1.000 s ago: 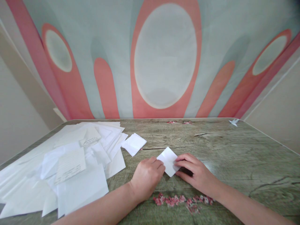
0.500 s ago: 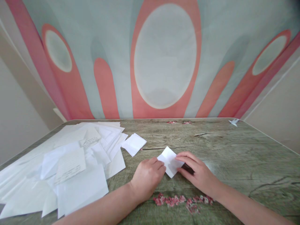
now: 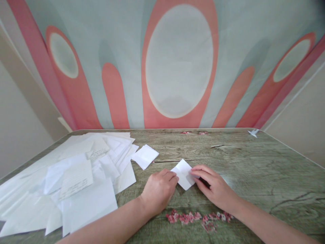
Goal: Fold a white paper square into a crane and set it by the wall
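Observation:
A small white square of folded paper (image 3: 184, 175) is held between my two hands, one corner pointing away from me and crease lines showing on it. My left hand (image 3: 160, 189) is closed on its left corner, knuckles up and fingertips partly hidden. At the right corner, my right hand (image 3: 212, 183) pinches the paper between thumb and fingers. Just beyond my left hand lies a little stack of white paper squares (image 3: 145, 156).
A large spread of loose white papers (image 3: 88, 200), some with writing, covers the left of the wood-grain table (image 3: 254, 169). A folded paper bird (image 3: 253, 132) sits at the far right edge. Behind rises a pink and grey-green patterned backdrop (image 3: 132, 61).
The paper square has shifted and turned slightly between my hands, its near corner now a little farther from me. My left hand has moved slightly left.

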Available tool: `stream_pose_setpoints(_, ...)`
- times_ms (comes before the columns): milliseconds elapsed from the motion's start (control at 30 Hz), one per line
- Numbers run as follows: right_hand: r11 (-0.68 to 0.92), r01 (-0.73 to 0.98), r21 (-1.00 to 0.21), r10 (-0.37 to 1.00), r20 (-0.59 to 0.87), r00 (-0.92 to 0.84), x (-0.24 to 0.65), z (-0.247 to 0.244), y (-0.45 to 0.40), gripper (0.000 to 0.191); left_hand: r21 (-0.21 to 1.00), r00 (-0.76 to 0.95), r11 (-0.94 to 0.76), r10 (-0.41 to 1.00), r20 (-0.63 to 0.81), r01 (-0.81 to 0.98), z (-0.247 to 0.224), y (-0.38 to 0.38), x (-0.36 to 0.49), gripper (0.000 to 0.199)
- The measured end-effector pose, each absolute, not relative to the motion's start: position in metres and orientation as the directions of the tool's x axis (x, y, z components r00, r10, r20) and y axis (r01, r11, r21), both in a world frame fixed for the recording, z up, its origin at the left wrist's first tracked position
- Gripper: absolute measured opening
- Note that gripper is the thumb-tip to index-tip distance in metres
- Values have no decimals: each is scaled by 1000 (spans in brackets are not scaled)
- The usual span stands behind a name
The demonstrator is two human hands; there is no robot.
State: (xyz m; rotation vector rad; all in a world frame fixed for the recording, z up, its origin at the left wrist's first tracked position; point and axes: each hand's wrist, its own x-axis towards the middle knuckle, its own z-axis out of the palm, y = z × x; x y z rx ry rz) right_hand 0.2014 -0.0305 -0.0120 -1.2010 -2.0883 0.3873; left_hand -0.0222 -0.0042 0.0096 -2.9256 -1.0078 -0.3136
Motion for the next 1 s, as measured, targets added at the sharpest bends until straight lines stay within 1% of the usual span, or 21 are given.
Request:
stream_pose_setpoints(100,540,650,-535,837,425,-345,201,-10,-30,19,71,766,-793,604,221,605,10,-2,-22,20)
stream_pose_setpoints(167,566,654,-501,819,427,-382,202,-7,-30,16,106,757,-794,605,247,599,10,-1,-23,20)
stream_pose_setpoints(300,595,664,-454,802,387,-455,203,-3,-31,27,221,714,-769,639,286,600,9,1,-24,20)
stream_pose_setpoints(367,574,675,-464,818,368,-442,202,-4,-31,26,299,680,-735,677,283,608,10,3,-23,19)
stream_pose_setpoints(467,530,678,-509,847,350,-399,200,-5,-31,16,401,624,-670,737,261,625,10,6,-21,18)
stream_pose_setpoints(533,501,673,-545,865,340,-369,198,-6,-29,19,440,588,-627,772,242,643,10,9,-20,17)
stream_pose_setpoints(667,444,663,-603,895,325,-305,196,-8,-21,27,475,527,-554,825,204,684,10,15,-17,18)
stream_pose_setpoints(833,399,658,-638,915,320,-245,199,-13,-9,23,463,495,-524,847,194,715,9,18,-14,19)
stream_pose_setpoints(1000,367,694,-619,925,325,-199,199,-16,-8,14,445,490,-539,841,232,715,8,18,-13,22)
